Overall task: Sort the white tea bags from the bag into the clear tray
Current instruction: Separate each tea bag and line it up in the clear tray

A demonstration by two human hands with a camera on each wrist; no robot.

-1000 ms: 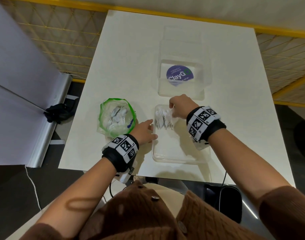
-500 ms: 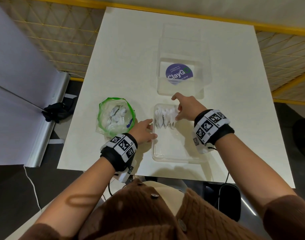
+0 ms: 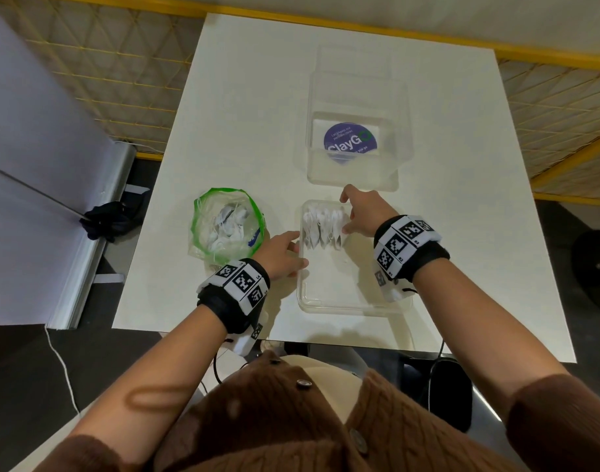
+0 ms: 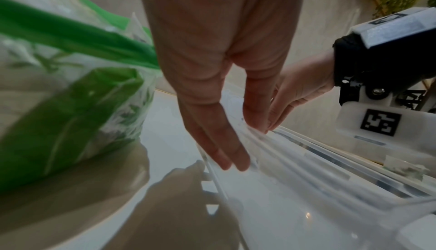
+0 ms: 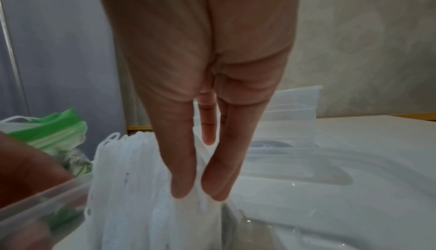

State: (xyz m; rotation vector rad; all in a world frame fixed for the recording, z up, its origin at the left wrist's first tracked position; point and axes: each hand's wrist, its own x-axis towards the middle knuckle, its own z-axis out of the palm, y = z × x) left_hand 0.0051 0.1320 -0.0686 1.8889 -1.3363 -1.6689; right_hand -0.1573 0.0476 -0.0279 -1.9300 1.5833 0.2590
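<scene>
**Right hand on tea bag row, left hand at tray rim**

Table (image 3: 223, 131): white top. Tray (image 3: 346, 301) sits near the 6 o'clock edge, a little right of centre. Bag (image 3: 203, 240), clear with a green rim, mouth open, stands at 9 o'clock of the tray, well within reach; the two do not touch.

Tea bags (image 3: 322, 229): a row of white bags stands on edge at the 12 o'clock end of the tray, packed side by side. The 6 o'clock half of the tray holds no bags. More white bags and their strings (image 3: 227, 226) lie loose inside the bag.

Right hand (image 3: 363, 212): over the 12 o'clock end of the tray, at 3 o'clock of the row. Fingers long and nearly straight, close together. In the right wrist view the fingertips (image 5: 181, 188) press down into the top of the white bags (image 5: 132, 188); nothing is curled round or pinched that I can make out. Thumb not clearly seen.

Left hand (image 3: 281, 253): between bag and tray, at the tray's 9 o'clock wall. Fingers straight, relaxed, slightly spread. In the left wrist view the fingertips (image 4: 226, 157) rest against the tray rim (image 4: 212, 175); holding nothing. Green bag rim (image 4: 78, 37) just at 9 o'clock of this hand.

Box (image 3: 356, 137): a larger clear one, at 12 o'clock of the tray, just beyond it, with a round purple label (image 3: 349, 144) on its floor.

Both wrists carry black bands with black-and-white marker tags (image 3: 404, 240).
</scene>
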